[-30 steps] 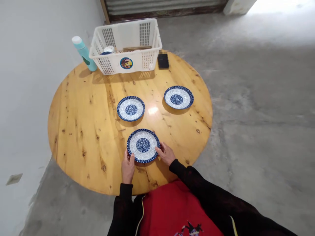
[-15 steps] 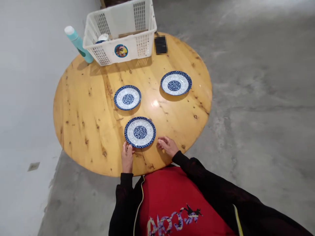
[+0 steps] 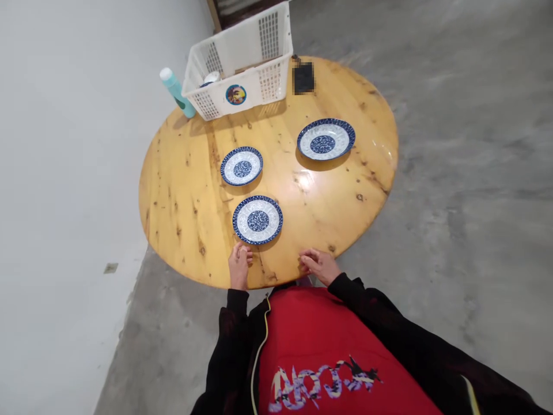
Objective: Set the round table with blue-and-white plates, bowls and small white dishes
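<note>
Holding nothing: left hand (image 3: 240, 265) and right hand (image 3: 319, 265), on the near side of the front plate (image 3: 258, 220).
Left loosely curled just beside its rim, contact unclear; right half-curled, apart rightward. Laid out: front plate, middle plate (image 3: 242, 168) beyond, large plate (image 3: 325, 142) beyond-right. Basket (image 3: 253, 89), farther beyond: contents not set out.

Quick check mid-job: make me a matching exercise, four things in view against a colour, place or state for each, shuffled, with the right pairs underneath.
Things
1. Bottle
2. Basket
3. Nearest plate
4. Right hand

Descriptions
A. Blue-rimmed, lying just beyond the left hand
B. Loosely bent, holding nothing, apart from every plate
C. Turquoise with a pale cap
D. White, with a round sticker on its front

Right pairs: 1-C, 2-D, 3-A, 4-B
</note>
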{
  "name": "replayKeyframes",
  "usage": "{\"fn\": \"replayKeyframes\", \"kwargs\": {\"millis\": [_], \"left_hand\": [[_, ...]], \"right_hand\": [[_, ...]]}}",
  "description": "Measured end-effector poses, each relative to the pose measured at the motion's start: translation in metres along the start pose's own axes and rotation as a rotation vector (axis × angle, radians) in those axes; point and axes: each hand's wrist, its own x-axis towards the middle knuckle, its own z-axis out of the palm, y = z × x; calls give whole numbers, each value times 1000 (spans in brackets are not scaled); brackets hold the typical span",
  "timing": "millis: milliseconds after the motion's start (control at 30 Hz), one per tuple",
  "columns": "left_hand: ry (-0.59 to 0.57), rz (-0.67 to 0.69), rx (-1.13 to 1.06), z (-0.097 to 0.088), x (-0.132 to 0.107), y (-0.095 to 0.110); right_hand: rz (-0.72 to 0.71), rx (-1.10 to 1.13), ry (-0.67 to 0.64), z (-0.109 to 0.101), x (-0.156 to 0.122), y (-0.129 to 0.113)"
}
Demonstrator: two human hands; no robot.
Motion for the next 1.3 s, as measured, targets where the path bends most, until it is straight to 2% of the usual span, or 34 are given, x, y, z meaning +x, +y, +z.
{"fn": "replayKeyframes", "kwargs": {"millis": [167,433,533,600,700,800,900,1067,1300], "left_hand": [[15,-61,-27,-1,-22,-9],[70,-58,-52,-5,-56,-29],[77,-40,-58,-7,-60,-33],[76,-9,-60,-8,-53,-29],[72,27,-46,-4,-27,-16],[49,29,-8,6,2,-3],[-4,11,8,16,23,2],[-56,-5,9,18,41,-3],[-138,19,-7,12,52,-5]], "right_hand": [[3,-1,-36,-1,-6,2],[24,-104,-133,3,-15,12],[40,-132,-178,6,-20,19],[50,-146,-191,6,-23,22],[57,-169,-173,-1,-26,23],[59,-145,-106,-9,-28,27],[96,-63,-27,-11,-29,35],[132,-1,56,7,-28,46],[121,-39,57,36,-24,35]]}}
